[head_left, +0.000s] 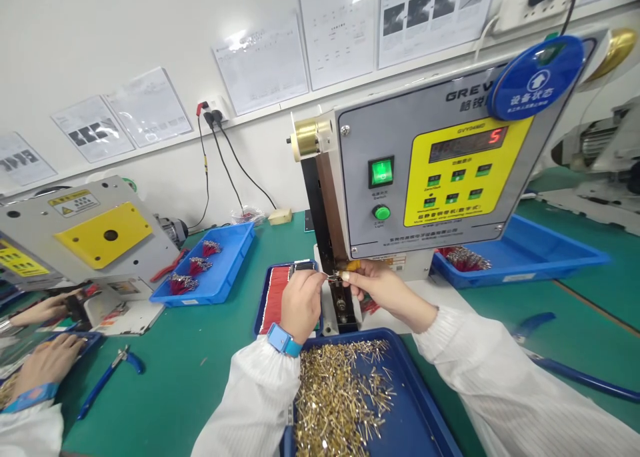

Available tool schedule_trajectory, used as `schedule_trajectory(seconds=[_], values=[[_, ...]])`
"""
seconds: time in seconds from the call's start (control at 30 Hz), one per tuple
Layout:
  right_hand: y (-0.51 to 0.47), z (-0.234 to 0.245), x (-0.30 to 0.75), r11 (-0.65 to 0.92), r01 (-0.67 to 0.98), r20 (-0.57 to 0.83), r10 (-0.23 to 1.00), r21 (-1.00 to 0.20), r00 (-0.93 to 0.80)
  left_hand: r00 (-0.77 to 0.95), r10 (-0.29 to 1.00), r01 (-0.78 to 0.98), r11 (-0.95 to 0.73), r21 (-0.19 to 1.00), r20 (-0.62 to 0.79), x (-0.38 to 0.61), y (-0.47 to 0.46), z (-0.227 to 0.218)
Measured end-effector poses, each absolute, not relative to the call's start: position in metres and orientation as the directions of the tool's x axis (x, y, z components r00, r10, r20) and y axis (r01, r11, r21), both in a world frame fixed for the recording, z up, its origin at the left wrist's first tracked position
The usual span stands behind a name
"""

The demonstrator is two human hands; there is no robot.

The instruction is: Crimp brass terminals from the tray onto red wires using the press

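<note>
At the working head of a grey crimping machine (380, 130), my two hands meet from either side. My left hand (303, 303), with a blue watch strap at the wrist, has its fingers pinched at a thin metallic piece too small to name. From the right, my right hand (393, 291) also pinches close to the small metal die; what lies between its fingers is hidden. Below them stands a dark blue tray (417, 397) with many gold-coloured pieces (340, 393) on thin legs. Beside my left hand, a smaller tray (260, 310) holds rows of red wires (277, 300).
Left of centre, a blue tray (225, 270) carries bundles of red-wired parts. Another blue bin (540, 253) sits behind the machine at right. Blue-handled pliers (107, 383) lie on the green table. At far left, a co-worker's hands (53, 360) are beside a second machine (90, 237).
</note>
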State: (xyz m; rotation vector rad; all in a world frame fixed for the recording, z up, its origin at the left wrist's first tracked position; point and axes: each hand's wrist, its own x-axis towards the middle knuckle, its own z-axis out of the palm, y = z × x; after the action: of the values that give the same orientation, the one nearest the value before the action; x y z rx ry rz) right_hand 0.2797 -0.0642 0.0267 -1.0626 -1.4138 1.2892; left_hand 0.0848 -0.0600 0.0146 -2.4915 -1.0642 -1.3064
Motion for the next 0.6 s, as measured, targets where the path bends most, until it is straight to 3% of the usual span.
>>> schedule_trajectory(seconds=[0.6], values=[[-0.060, 0.018, 0.280, 0.099, 0.032, 0.090, 0.975, -0.995, -0.201, 0.385, 0.513, 0.625, -0.756, 0.193, 0.767, 0.085, -0.060, 0.015]])
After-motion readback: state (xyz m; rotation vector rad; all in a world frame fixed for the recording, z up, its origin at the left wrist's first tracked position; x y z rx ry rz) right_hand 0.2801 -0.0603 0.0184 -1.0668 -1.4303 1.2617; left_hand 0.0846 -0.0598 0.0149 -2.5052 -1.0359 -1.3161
